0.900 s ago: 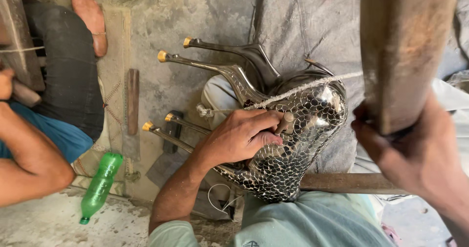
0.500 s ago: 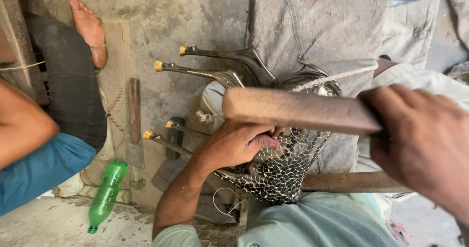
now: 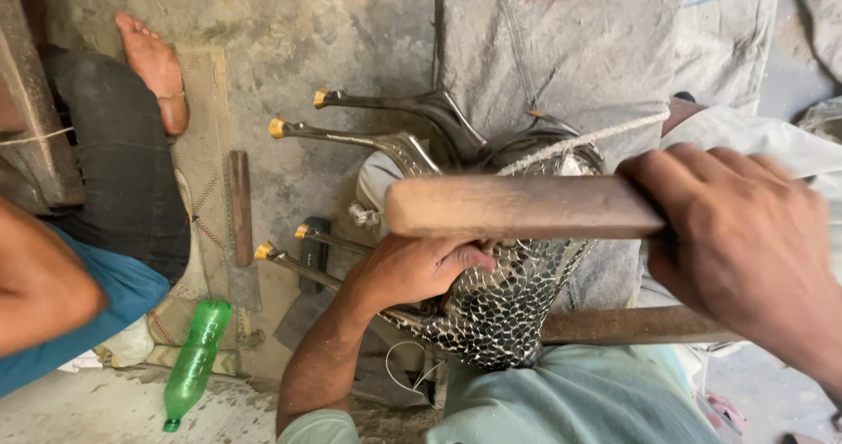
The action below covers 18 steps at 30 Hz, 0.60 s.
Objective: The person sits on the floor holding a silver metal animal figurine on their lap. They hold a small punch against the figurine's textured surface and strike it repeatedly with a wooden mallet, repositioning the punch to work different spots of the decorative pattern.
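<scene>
My right hand (image 3: 745, 242) grips a thick wooden stick (image 3: 517, 207) and holds it level, just above the metal piece. My left hand (image 3: 412, 273) presses on a shiny metal stand with a hammered, scale-like surface (image 3: 504, 308). The stand lies on its side across my lap, and its curved legs with brass-coloured tips (image 3: 360, 137) point left. A white cord (image 3: 583, 139) runs across its top. Beneath it a rusty iron bar (image 3: 631, 325) lies level and reaches to the right.
Another person sits at the left, with a bare foot (image 3: 153, 67) and a blue sleeve (image 3: 96, 308). A green plastic bottle (image 3: 195, 361) lies on the concrete floor. A flat wooden tool (image 3: 239, 207) lies on a mat. Grey cloth (image 3: 561, 40) covers the floor behind.
My right hand has swung the wooden stick from upright down to level, close above the metal stand. The other person's arm has shifted at the left. My left hand has stayed on the stand.
</scene>
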Tool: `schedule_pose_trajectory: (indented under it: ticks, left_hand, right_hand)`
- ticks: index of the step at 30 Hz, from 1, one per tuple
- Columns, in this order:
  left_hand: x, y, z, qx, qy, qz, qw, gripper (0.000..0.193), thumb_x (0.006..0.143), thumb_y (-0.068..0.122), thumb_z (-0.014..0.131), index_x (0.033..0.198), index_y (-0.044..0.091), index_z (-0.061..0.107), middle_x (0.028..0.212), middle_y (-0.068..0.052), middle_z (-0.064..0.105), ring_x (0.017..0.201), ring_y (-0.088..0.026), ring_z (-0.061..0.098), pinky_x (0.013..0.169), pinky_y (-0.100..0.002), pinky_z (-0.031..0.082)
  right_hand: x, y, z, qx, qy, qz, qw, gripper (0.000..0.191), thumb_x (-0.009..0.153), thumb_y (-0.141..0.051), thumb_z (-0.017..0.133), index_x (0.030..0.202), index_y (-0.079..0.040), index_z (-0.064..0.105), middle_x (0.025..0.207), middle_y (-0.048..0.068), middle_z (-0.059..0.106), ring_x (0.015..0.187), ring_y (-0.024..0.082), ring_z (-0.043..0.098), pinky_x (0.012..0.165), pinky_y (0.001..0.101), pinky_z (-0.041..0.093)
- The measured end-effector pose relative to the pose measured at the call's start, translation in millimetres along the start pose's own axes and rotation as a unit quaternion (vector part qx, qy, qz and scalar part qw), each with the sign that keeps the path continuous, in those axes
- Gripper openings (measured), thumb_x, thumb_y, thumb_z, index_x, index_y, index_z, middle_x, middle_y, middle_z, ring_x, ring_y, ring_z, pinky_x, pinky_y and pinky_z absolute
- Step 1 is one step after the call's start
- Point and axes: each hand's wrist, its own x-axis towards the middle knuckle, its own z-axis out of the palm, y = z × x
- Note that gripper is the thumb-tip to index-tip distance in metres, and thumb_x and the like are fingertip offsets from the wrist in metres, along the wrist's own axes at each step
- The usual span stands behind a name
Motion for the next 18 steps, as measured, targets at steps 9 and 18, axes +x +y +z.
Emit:
schedule_pose_trajectory:
  ticks: [9,18]
  left_hand:
    - [5.5,0.3,1.9,-0.003,-0.060,-0.076,0.995,0.016,0.091,0.012,0.079,0.104,0.006,0.071,0.094,-0.003,0.077,0.081,-0.020,0.077,0.071,-0.034,0.057]
    - [7.2,-0.4,8.0,-0.087,-0.039,-0.058,0.994,0.014,0.097,0.009,0.073,0.104,0.003,0.063,0.100,-0.008,0.072,0.089,-0.015,0.079,0.072,-0.030,0.060]
  right_hand:
    - [-3.9,8.4,10.5,0.055,0.051,0.004,0.997,0.047,0.068,-0.009,0.075,0.114,-0.010,0.064,0.093,0.008,0.071,0.082,0.026,0.070,0.077,0.0443,0.056]
    - [-5.2,13.1,11.4,0.179,-0.025,0.074,0.981,0.048,0.076,-0.011,0.072,0.123,-0.009,0.062,0.093,0.008,0.070,0.073,0.022,0.070,0.066,0.0373,0.057]
